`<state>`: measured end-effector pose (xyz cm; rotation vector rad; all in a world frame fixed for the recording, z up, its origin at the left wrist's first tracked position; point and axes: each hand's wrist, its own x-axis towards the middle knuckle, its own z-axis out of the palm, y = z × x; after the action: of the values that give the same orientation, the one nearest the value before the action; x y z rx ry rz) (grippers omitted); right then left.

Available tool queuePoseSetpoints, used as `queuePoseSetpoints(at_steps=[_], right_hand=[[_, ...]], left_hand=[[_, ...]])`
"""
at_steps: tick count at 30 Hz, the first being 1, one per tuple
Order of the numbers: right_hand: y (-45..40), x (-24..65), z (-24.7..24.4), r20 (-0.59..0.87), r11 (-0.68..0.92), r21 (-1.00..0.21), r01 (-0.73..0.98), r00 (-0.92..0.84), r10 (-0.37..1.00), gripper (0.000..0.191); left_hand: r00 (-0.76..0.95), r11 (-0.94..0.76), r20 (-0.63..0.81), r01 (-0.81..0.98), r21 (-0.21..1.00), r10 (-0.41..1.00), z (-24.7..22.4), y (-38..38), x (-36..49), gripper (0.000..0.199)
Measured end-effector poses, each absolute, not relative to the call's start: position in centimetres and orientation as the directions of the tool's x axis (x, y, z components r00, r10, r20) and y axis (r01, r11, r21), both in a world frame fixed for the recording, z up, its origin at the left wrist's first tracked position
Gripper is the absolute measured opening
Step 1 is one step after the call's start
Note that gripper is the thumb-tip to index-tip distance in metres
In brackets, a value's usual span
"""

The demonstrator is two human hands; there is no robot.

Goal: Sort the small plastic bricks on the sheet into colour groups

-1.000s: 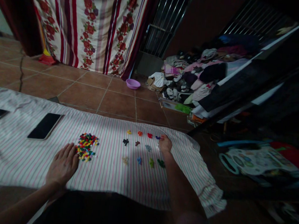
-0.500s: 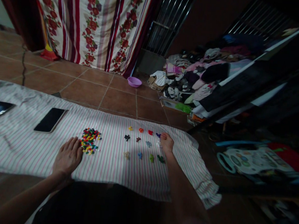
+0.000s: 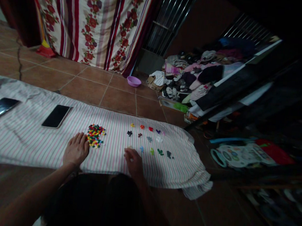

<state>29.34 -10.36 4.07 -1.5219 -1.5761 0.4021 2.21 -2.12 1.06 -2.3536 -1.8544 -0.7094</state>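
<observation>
While the striped cloth (image 3: 110,162) stretches wide, its left end is cut off, and so is one phone (image 3: 0,111) on it. The left hand (image 3: 76,149) lies flat, fingers straight and close together. The right hand (image 3: 134,161) has bent fingers, but I cannot tell if they pinch anything. The mixed pile of bits (image 3: 95,135) sits just beside the left fingers. The pale bits (image 3: 129,147), partly hidden, are right by the right fingertips.
</observation>
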Motion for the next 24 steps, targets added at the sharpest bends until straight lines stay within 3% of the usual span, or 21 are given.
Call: queuePoseSetpoints(at_steps=[5,17,24], right_hand=[[-11.0,24.0,3.1,0.292,0.239,-0.716,0.657,-0.029,0.956,0.023],[-8.6,19.5,1.3,0.202,0.093,-0.616,0.782,0.043,0.978,0.033],[-6.7,18.8,3.3,0.06,0.022,-0.362,0.932,-0.001,0.998,0.043]], left_hand=[[0.139,-0.239,0.371,0.942,0.236,0.918,1.3,-2.2,2.3,0.048],[0.101,-0.237,0.407,0.925,0.297,0.908,1.2,-2.1,2.4,0.044],[0.107,-0.22,0.395,0.942,0.252,0.912,1.0,-2.0,2.4,0.045]])
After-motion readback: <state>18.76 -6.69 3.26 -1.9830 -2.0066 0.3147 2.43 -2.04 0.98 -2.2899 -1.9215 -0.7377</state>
